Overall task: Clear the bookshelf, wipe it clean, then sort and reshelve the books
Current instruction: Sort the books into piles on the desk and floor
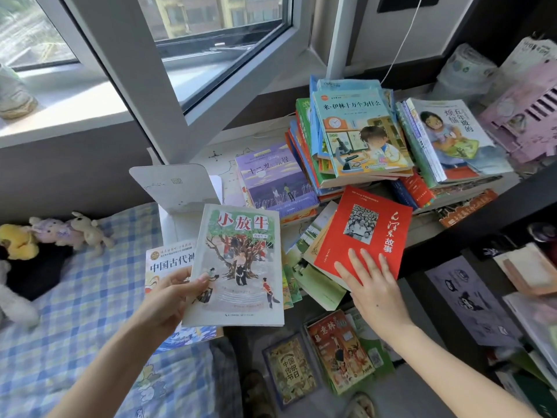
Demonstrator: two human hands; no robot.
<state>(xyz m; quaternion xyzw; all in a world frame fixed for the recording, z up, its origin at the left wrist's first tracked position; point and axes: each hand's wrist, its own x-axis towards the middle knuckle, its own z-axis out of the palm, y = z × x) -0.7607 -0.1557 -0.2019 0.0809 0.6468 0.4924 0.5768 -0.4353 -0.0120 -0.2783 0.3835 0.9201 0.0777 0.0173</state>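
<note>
My left hand (168,297) grips a pale book with a tree on its cover (238,267), together with a white book with an orange seal (167,260) underneath it. My right hand (372,285) lies on the lower edge of a red book (364,230), fingers spread flat across the cover. The red book rests tilted on a loose pile of green-covered books (316,285). Behind it, tall stacks of books (355,137) cover a white desk (229,143) below the window. The dark bookshelf (470,224) runs along the right side.
A bed with a blue checked sheet (90,297) and plush toys (54,233) lies at left. More books (337,348) lie on the floor between bed and shelf. A white folded card (177,188) stands on the desk. An open window sash (168,70) juts inward above.
</note>
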